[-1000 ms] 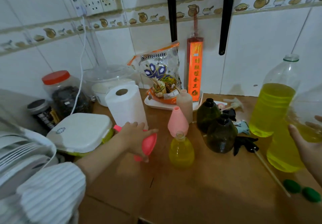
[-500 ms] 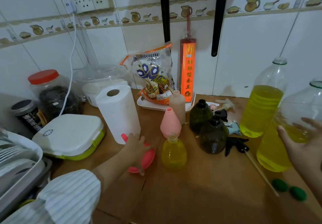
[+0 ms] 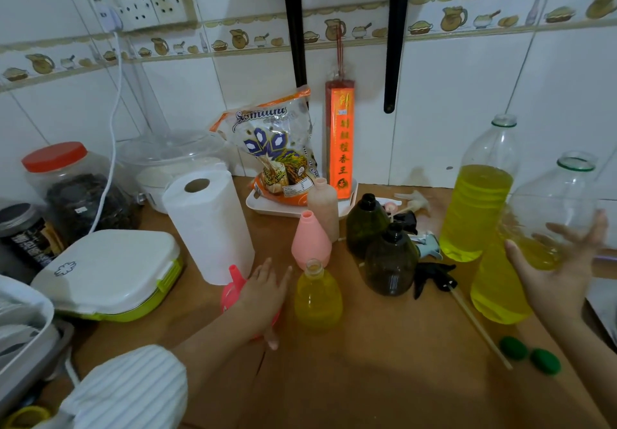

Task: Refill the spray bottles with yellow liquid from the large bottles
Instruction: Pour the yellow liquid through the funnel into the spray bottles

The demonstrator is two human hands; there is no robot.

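A small clear spray bottle [image 3: 318,298], uncapped and full of yellow liquid, stands at the middle of the wooden counter [image 3: 367,378]. Just left of it a pink funnel [image 3: 233,283] lies on the counter, and my left hand [image 3: 263,295] rests on it with straight, spread fingers. Two large uncapped bottles hold yellow liquid at the right: a far one [image 3: 477,208] and a near one [image 3: 497,292]. My right hand [image 3: 561,271] is spread open against the near bottle's side. A pink bottle [image 3: 310,241], a beige bottle [image 3: 322,208] and two dark green bottles [image 3: 365,225] [image 3: 390,261] stand uncapped behind.
A black spray head [image 3: 434,278] with its tube lies beside the green bottles, and two green caps [image 3: 529,355] lie at the front right. A paper towel roll [image 3: 208,225], a white-green lunch box [image 3: 107,271], a red-lidded jar [image 3: 73,191] and a rice bag [image 3: 277,148] crowd the left and back.
My left hand has lowered the pink funnel onto the counter and its fingers have straightened over it. My right hand's fingers have spread wider beside the near large bottle.
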